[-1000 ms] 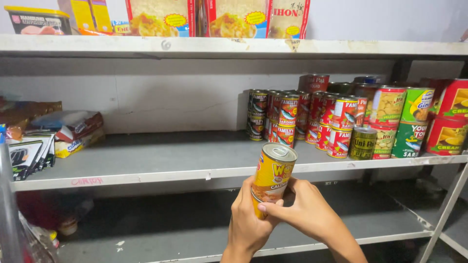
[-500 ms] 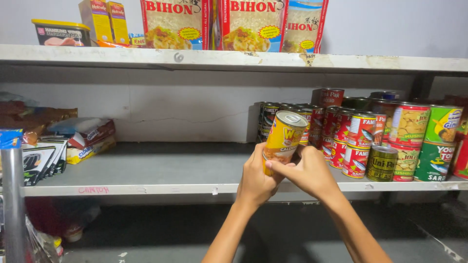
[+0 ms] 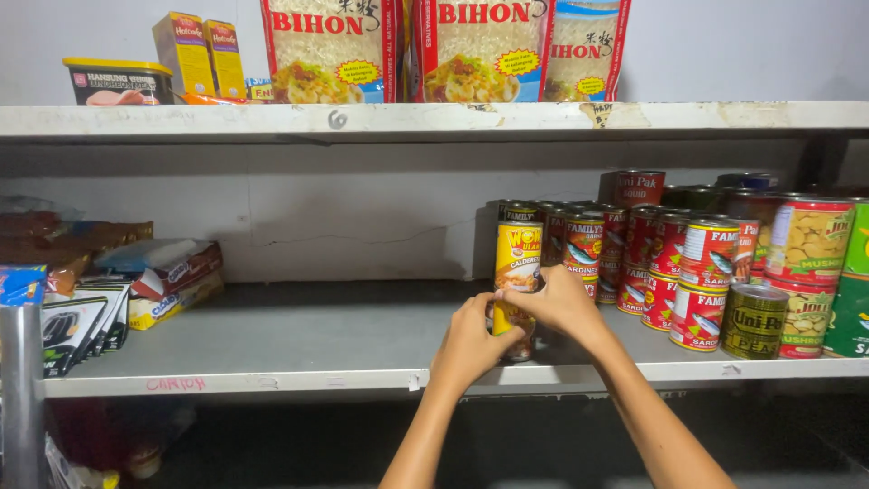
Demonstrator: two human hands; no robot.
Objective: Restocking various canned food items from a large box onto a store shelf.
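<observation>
Yellow can [image 3: 518,263] with red lettering and a food picture, held upright in bare hands. At three o'clock, red and white fish cans [image 3: 699,290], then a dark green can [image 3: 754,319]. At twelve o'clock, red-edged noodle bags [image 3: 330,50]. Grey shelf [image 3: 299,340], white wall [image 3: 362,208].

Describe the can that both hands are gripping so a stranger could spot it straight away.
Look at the grey middle shelf, just left of the stacked red cans. There the left hand and right hand clasp a tall yellow can standing at the front of the shelf. It is the only yellow one, taller and slimmer than the short red cans beside it.
</observation>
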